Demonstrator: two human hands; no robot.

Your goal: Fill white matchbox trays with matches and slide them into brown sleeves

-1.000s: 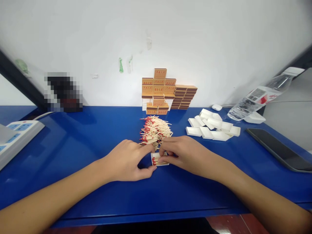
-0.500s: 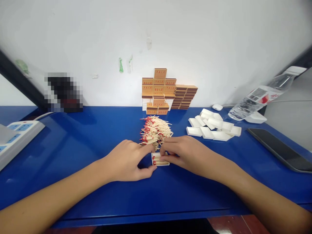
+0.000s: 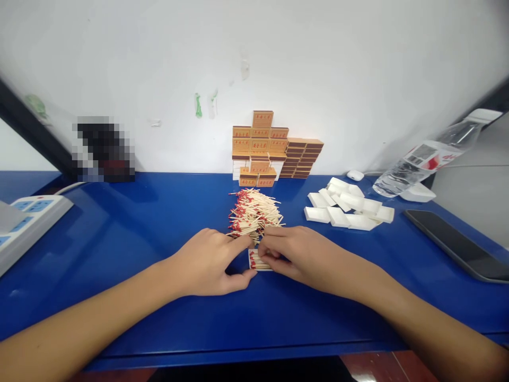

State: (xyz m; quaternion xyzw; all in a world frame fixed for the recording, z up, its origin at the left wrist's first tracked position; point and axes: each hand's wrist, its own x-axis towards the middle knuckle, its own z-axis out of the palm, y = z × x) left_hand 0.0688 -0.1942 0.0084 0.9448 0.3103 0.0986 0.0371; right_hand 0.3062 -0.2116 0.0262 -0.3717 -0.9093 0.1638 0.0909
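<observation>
A small white matchbox tray (image 3: pixel 262 270) holding red-tipped matches (image 3: pixel 256 261) lies flat on the table between my hands. My left hand (image 3: pixel 207 262) holds the tray's left end between thumb and index finger. Over its right part, my right hand (image 3: pixel 304 252) has its fingertips pinched together at the matches, covering that end of the tray. Exactly how many matches are between those fingers is hidden. Just behind the tray is a heap of loose matches (image 3: pixel 256 209), most with their red heads to the left.
Matchboxes (image 3: pixel 260 143) are stacked against the wall behind the heap. To the right lie several white trays (image 3: pixel 352 204), a phone (image 3: pixel 457 244) and a leaning plastic bottle (image 3: pixel 433 151). A power strip (image 3: pixel 40 225) rests at the left of the blue table (image 3: pixel 167 329).
My right hand's fingers have drawn closer together and shifted slightly left over the tray. More of the tray's right end is covered. My left hand keeps its hold.
</observation>
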